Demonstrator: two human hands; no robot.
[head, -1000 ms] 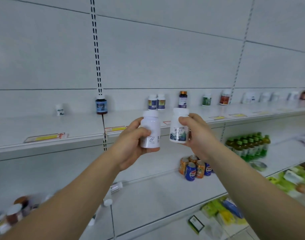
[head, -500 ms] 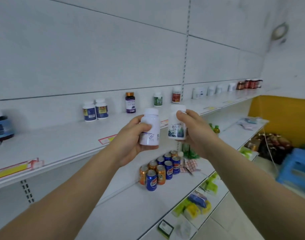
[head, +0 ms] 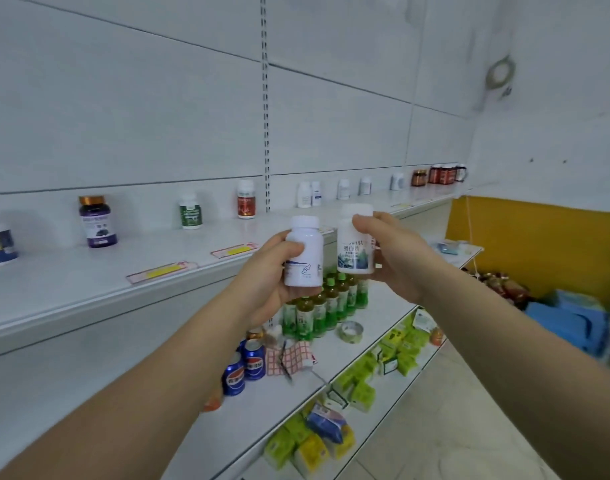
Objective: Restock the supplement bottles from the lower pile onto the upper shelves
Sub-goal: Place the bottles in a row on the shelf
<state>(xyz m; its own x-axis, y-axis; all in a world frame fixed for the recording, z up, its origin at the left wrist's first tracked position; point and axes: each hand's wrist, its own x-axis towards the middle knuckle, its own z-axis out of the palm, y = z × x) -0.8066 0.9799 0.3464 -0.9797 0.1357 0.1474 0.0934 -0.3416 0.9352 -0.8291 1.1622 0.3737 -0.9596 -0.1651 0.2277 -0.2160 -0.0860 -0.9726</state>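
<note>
My left hand [head: 267,271] grips a plain white supplement bottle [head: 305,254] upright, in front of the upper shelf [head: 89,289]. Beside it, my right hand [head: 397,258] holds a white bottle with a blue-green label [head: 354,251], fingers over its cap. The two bottles are side by side, a little apart, just off the shelf's front edge. On the upper shelf stand spaced bottles: a purple one [head: 97,221], a green-labelled one [head: 191,211], a red-labelled one [head: 245,199] and several white ones [head: 308,195] further right.
Below, a middle shelf carries green drink bottles [head: 326,306], blue cans [head: 246,368], a tape roll [head: 350,330] and a checked sheet. The lowest shelf holds yellow-green packets [head: 359,382]. A yellow wall [head: 538,247] and blue stool [head: 570,323] are at right.
My view has swung right along the shelf; the blue-labelled bottles slid off to the left and the green drink bottles came under my hands. Both hands keep their bottles.
</note>
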